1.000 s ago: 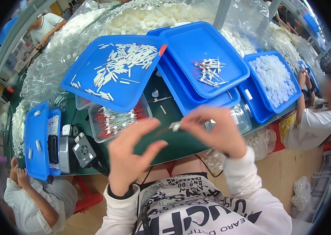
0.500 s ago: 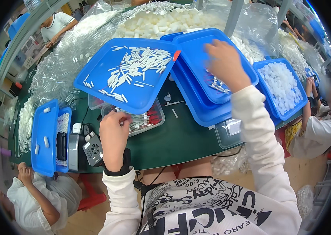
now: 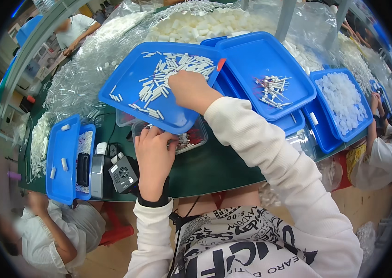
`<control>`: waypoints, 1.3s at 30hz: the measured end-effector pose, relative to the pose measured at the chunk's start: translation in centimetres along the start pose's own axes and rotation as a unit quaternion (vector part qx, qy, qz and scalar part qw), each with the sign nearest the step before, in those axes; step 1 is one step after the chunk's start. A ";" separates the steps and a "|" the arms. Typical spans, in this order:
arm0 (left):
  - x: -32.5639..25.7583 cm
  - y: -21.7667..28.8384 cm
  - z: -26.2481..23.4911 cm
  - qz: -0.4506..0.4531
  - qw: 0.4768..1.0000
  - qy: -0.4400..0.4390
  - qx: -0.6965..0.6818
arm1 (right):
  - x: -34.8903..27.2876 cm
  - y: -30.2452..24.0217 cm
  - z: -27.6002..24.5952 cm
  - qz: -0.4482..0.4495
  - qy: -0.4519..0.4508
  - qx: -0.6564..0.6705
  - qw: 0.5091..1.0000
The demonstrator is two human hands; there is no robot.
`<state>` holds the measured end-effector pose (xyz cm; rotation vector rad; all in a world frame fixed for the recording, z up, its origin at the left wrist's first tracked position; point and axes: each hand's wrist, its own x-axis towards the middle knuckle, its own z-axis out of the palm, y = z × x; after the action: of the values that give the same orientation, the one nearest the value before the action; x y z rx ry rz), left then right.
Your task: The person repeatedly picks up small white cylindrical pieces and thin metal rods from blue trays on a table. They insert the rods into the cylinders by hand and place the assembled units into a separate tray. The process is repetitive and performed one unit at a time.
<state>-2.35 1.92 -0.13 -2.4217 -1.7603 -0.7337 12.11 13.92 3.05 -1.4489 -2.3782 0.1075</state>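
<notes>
My right hand [image 3: 190, 90] reaches across onto a blue tray lid [image 3: 133, 78] strewn with small white plastic tubes [image 3: 177, 65]; its fingertips are down among them and hidden from me. My left hand [image 3: 153, 156] rests at the near edge of a clear plastic box [image 3: 195, 137] holding thin pins with red ends, tucked under that blue lid. Its fingers curl over the box rim; whether they pinch anything I cannot see. A second blue tray [image 3: 261, 69] to the right carries a small pile of assembled white-and-red pieces [image 3: 272, 90].
A third blue tray [image 3: 344, 99] holds white round caps. A blue lidded box [image 3: 63, 162] and small grey devices [image 3: 121, 173] sit at left on the green table [image 3: 214, 169]. Clear bags of white parts [image 3: 205, 21] line the back. Other people sit at left and right.
My right hand has swung left from the right-hand blue tray onto the lid of white tubes. My left hand has moved up to the clear box under it.
</notes>
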 end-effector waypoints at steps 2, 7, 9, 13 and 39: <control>0.0 0.2 -0.1 0.018 1.000 0.006 0.005 | -0.7 1.0 0.0 -0.013 0.006 -0.004 1.000; -0.7 1.1 -1.5 0.014 0.992 0.045 -0.119 | -4.0 2.1 -3.5 -0.009 0.225 0.251 0.941; -1.1 2.4 -3.1 -0.037 0.970 0.048 -0.234 | -7.7 1.3 -6.6 -0.006 0.224 0.296 0.929; -1.6 5.0 -4.0 -0.047 0.826 0.067 -0.558 | -14.5 0.0 -7.6 0.081 0.122 0.508 0.849; -1.8 10.1 -3.2 0.054 0.881 -0.017 -0.470 | -22.7 0.1 -7.1 0.085 0.153 0.530 0.830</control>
<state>5.37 -4.15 4.27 -3.0183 -1.4243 -1.8896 23.96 -6.70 3.82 -0.9699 -1.4391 0.9826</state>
